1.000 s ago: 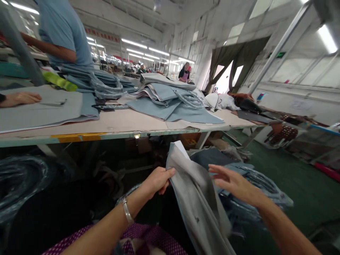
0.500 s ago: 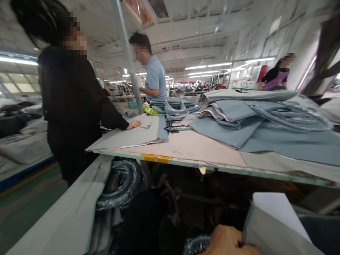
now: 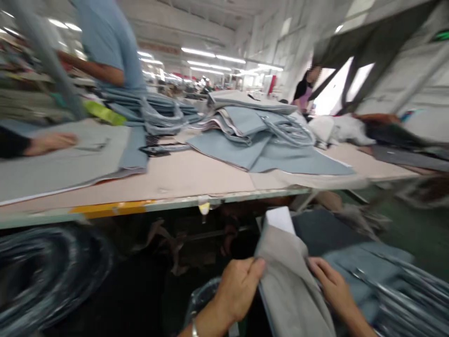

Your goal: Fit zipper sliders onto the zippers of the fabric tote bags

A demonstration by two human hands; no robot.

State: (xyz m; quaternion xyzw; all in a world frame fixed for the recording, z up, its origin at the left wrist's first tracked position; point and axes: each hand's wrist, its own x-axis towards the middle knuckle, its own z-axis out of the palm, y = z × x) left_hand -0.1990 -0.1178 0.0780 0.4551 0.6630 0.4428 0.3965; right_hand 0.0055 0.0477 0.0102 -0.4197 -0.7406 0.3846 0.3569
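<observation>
Between my two hands is a grey fabric piece (image 3: 286, 276), with a white sheet (image 3: 280, 219) sticking out of its far end. My left hand (image 3: 238, 285) pinches its left edge, thumb on top. My right hand (image 3: 329, 281) grips its right edge, fingers partly hidden behind the cloth. Just right of my right hand lie blue-grey fabric pieces (image 3: 365, 267) with plastic-wrapped handles (image 3: 403, 299). Below my left wrist is a plastic-wrapped coil (image 3: 203, 295), partly hidden by my forearm.
Ahead stands a worktable (image 3: 210, 180) with stacked blue-grey fabric (image 3: 273, 154) and a grey panel (image 3: 70, 159). A co-worker's hand (image 3: 52, 142) rests on that panel. Large wrapped coils (image 3: 52, 276) lie at lower left. A metal post (image 3: 49, 61) rises at the left.
My view has swung right and closer to the table. My right hand has come into view on the grey fabric piece, which now appears further left and more fully in sight.
</observation>
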